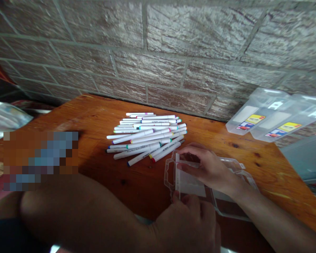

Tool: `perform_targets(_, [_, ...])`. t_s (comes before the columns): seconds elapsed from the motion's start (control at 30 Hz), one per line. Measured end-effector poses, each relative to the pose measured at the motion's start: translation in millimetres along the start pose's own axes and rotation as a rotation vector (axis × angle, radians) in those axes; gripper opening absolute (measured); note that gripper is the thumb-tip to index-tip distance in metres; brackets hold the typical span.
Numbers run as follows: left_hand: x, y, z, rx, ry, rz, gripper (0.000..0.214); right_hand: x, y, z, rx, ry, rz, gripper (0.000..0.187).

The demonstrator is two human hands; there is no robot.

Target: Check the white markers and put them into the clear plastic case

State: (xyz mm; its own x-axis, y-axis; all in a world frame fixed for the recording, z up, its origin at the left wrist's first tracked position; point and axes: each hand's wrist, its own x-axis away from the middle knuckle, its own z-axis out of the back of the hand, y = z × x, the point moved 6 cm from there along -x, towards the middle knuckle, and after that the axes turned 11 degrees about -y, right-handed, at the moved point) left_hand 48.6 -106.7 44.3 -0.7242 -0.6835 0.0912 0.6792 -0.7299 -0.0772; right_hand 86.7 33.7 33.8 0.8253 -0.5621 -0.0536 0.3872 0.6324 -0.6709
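A clear plastic marker case (185,182) lies open on the wooden table (94,119) in front of me. My left hand (192,219) grips its near edge from below, fingers curled on the plastic. My right hand (206,167) rests over the case's far side, its fingers pinching the upright clear flap. A pile of several white markers (147,137) with coloured caps lies just beyond the case, to its left.
Two more clear plastic cases (265,117) with yellow labels lean against the brick wall (158,45) at the right. A grey flat object (305,158) lies at the right edge. A blurred patch (40,160) covers part of the table's left side.
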Motion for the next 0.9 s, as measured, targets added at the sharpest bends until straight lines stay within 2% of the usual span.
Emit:
perform_targets(0.33, [3.3, 1.9, 3.1, -0.080, 0.127, -0.001, 0.025, 0.3, 0.0, -0.1, 0.019, -0.026, 0.021, 0.021])
perform_targets(0.7, [1.2, 0.6, 1.0, -0.046, 0.110, -0.021, 0.020, -0.2, -2.8, 0.2, 0.015, -0.030, 0.010, 0.020])
perform_targets(0.8, [1.6, -0.1, 2.8, -0.055, 0.167, -0.020, 0.019, -0.3, -2.7, -0.2, 0.021, -0.034, 0.020, 0.020])
perform_targets(0.9, [2.7, -1.2, 4.7, -0.055, 0.248, 0.006, 0.026, -0.3, -2.6, -0.5, 0.020, -0.038, 0.026, 0.020])
